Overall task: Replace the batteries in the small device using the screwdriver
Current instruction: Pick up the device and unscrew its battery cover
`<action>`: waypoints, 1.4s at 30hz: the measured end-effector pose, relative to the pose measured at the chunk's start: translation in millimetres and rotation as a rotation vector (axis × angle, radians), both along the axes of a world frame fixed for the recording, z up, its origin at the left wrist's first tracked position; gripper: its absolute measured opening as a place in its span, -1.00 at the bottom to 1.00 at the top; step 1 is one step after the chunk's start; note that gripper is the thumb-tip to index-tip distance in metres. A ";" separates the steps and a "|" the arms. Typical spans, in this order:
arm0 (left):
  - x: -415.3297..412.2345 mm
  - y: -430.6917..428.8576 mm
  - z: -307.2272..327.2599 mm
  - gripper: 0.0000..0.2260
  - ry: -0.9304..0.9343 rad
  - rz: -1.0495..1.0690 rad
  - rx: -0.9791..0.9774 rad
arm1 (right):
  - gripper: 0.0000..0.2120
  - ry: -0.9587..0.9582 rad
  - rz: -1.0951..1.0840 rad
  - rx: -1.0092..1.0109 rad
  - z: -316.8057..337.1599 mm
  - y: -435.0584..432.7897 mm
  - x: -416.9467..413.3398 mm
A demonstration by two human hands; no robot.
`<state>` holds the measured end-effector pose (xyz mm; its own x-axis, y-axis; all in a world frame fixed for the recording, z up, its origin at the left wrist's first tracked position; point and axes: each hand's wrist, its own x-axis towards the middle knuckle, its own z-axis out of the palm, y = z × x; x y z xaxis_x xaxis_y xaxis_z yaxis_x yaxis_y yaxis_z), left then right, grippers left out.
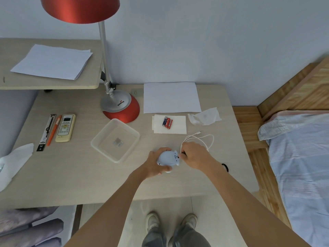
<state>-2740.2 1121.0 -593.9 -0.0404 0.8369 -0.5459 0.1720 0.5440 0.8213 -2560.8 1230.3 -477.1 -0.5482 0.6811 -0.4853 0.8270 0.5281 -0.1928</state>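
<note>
Left hand (154, 164) fingers clasp pale blue rounded plastic device (167, 159), steadying it; right hand (194, 154) fingers pinch small dark screwdriver (183, 154) against its end.

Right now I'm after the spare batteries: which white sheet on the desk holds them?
The folded napkin between the flat paper sheet and the cable; the batteries lie on its left half. The other sheets carry nothing.

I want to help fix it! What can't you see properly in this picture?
Screwdriver: head view, almost all hidden inside the right hand.
Device: head view, partly covered by the left hand.
Batteries: head view, labels too small to read.
Lamp shade: head view, cut by the top edge.
</note>
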 end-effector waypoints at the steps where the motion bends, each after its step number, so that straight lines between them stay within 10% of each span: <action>1: -0.1 -0.3 -0.3 -0.30 0.003 0.002 -0.003 | -0.75 0.002 -0.005 0.011 -0.2 -0.8 0.6; 22: 0.0 0.5 7.0 -0.31 0.026 -0.004 -0.014 | -0.84 -0.045 0.104 0.133 14.9 -5.1 -21.3; 31: 0.5 -3.5 12.5 -0.31 -0.007 0.013 -0.007 | -0.89 0.509 -0.411 0.231 56.9 38.6 33.5; 35: 0.2 -4.1 16.7 -0.33 -0.011 0.012 -0.008 | -0.92 0.522 -0.527 0.558 66.2 56.1 71.1; 42: -0.6 -4.3 15.4 -0.30 -0.011 0.015 -0.004 | -0.93 0.354 -0.746 0.483 -7.5 70.3 116.0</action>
